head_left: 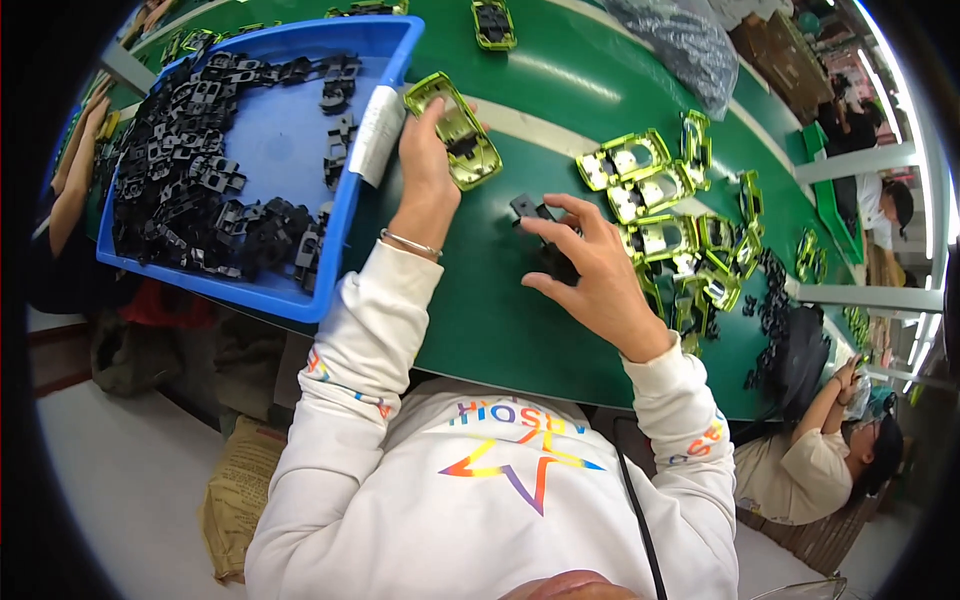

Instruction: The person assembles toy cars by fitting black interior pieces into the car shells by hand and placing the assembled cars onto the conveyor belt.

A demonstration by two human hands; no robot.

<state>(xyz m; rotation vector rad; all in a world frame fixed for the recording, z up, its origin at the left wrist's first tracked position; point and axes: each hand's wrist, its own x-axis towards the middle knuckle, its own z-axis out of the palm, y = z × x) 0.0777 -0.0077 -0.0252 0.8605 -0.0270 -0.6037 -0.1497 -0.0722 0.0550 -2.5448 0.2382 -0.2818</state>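
Note:
My left hand grips a shiny yellow-green toy car shell, holding it over the green belt table beside the blue tray. My right hand holds a small black plastic part between thumb and fingers, just right of the shell. Both forearms wear white sleeves; a thin bangle sits on the left wrist.
A blue tray at the left holds several black plastic parts. A pile of yellow-green shells lies to the right, with loose black parts beyond. Another shell sits farther up the belt. Other people sit at the left and right edges.

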